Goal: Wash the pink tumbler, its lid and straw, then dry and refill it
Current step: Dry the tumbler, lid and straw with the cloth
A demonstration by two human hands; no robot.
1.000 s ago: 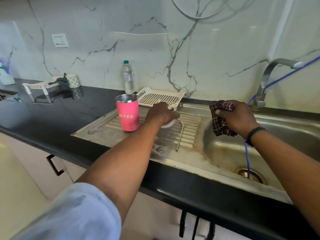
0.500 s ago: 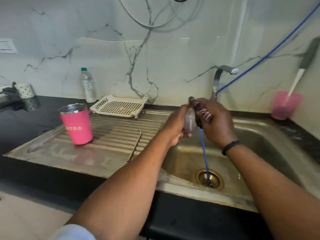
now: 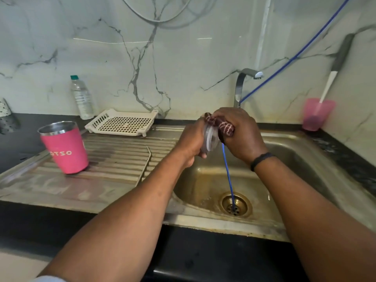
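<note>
The pink tumbler stands upright and uncovered on the left of the steel drainboard. Its metal straw lies flat on the ribs to the right of it. Over the sink basin my left hand grips the clear lid on edge. My right hand holds a dark red checked cloth pressed against the lid's face.
A white slotted tray and a water bottle stand behind the drainboard. The tap rises behind my hands. A blue hose runs down into the drain. A pink cup with a brush stands at the right.
My left hand lifted the lid off the drainboard and carried it right over the basin. My right hand brought the cloth against it. The view swung to the right.
</note>
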